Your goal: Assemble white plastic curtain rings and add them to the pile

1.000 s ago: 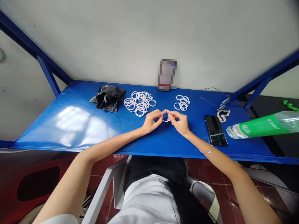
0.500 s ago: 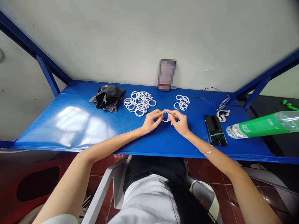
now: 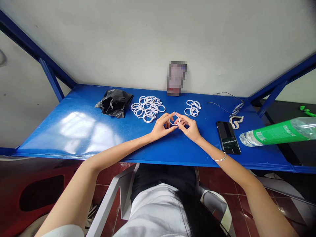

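Observation:
Between my hands is a white plastic ring [image 3: 174,124], held just above the blue table. My left hand [image 3: 161,126] grips its left side, with the index fingertip at the small clasp on top. From the other side my right hand [image 3: 189,127] pinches the same ring, thumb at the lower edge and index finger at the clasp. Left of them lies a large pile of similar white rings [image 3: 148,108]. A smaller group of white rings [image 3: 192,108] rests beyond my right hand. The fingertips hide parts of the held ring.
A crumpled black plastic bag [image 3: 115,102] lies at the back left. To the right are a black phone [image 3: 228,138], eyeglasses [image 3: 237,108], a pale curved item [image 3: 237,121] and a green-labelled bottle [image 3: 278,133]. A blurred-out upright object [image 3: 176,79] leans against the wall.
My fingers have shifted around the ring: both thumbs now meet near its lower edge and the index fingertips press together at the top. The ring sits slightly higher. The piles look unchanged.

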Tool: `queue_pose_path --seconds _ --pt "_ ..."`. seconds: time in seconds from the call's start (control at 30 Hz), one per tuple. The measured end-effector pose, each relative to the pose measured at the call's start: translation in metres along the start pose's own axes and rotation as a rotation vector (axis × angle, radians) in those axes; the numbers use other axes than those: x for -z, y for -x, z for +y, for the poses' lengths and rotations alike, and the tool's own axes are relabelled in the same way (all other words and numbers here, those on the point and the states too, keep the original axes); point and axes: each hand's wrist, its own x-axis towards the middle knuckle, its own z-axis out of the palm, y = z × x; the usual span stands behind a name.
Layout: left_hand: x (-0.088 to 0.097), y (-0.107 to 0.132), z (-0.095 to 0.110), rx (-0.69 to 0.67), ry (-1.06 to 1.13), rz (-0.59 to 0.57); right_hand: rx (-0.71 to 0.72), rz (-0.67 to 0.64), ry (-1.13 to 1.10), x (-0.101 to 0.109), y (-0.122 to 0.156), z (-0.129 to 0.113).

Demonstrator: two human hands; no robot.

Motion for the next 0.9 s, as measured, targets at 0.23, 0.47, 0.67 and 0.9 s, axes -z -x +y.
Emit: queue_pose_path --seconds 0.23,0.47,0.67,0.9 --pt "-0.0015 0.0013 -0.0034 -0.002 -0.084 0.027 0.02 -0.017 0.058 -0.0001 -0.002 0.0038" --pt "-0.0023 0.0005 -0.0027 -0.032 -0.13 0.07 0.038 0.005 0.09 -0.002 -0.0013 0.0022" --pt "-0.0025 0.0005 -0.0017 -0.053 -0.141 0.089 0.041 0.011 0.078 -0.0023 -0.0009 0.0009" --pt "-0.0027 0.0015 0.002 -0.036 -0.158 0.103 0.09 0.004 0.093 -0.0011 -0.0002 0.0033"
